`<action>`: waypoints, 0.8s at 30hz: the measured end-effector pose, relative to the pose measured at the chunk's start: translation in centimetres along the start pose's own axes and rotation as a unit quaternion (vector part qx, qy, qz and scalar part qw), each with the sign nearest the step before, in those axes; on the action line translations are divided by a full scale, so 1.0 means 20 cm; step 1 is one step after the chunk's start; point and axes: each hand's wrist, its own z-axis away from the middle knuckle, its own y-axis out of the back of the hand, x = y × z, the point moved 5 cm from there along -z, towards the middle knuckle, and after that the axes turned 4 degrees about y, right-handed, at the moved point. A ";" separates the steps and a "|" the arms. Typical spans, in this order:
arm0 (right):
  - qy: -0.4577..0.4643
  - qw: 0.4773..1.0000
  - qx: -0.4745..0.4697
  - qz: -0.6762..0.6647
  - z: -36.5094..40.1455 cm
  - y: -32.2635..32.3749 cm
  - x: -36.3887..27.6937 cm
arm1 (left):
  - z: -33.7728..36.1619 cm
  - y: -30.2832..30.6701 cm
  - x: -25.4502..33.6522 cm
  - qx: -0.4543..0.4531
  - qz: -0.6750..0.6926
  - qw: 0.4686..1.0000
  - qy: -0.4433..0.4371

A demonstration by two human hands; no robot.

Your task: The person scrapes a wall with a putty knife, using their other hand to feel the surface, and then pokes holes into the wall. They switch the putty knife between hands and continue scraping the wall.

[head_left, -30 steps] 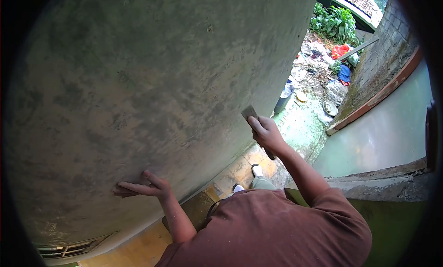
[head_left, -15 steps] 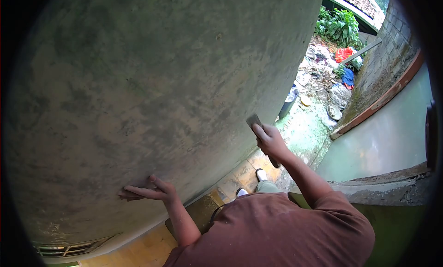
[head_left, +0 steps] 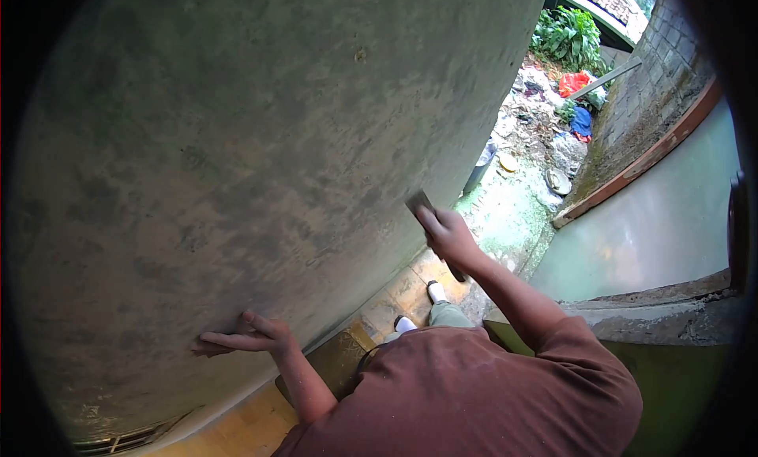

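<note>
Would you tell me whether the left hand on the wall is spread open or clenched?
Spread open: the left hand rests against the wall with fingers extended and apart, gripping nothing. The right hand grips a scraper.

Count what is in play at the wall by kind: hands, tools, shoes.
Hands: 2, left hand flat on the wall, right hand gripping the scraper.
Tools: 1, that scraper.
Shoes: 2, the white shoes.
Total: 5.

A reddish-brown short-sleeved T-shirt (head_left: 474,394) is worn, with greyish trousers (head_left: 450,315) and white shoes (head_left: 405,324); left hand (head_left: 253,338) and right hand (head_left: 450,236) are bare.
</note>
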 end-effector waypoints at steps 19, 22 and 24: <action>0.074 0.995 0.054 -0.029 0.05 0.04 -0.05 | 0.01 0.00 -0.01 0.009 0.000 1.000 -0.014; 0.037 0.997 0.055 0.029 0.01 0.04 -0.02 | 0.00 0.00 -0.01 0.008 0.011 1.000 -0.015; 0.147 0.987 0.058 -0.010 -0.05 0.00 -0.20 | 0.00 0.00 0.00 0.007 0.011 1.000 -0.011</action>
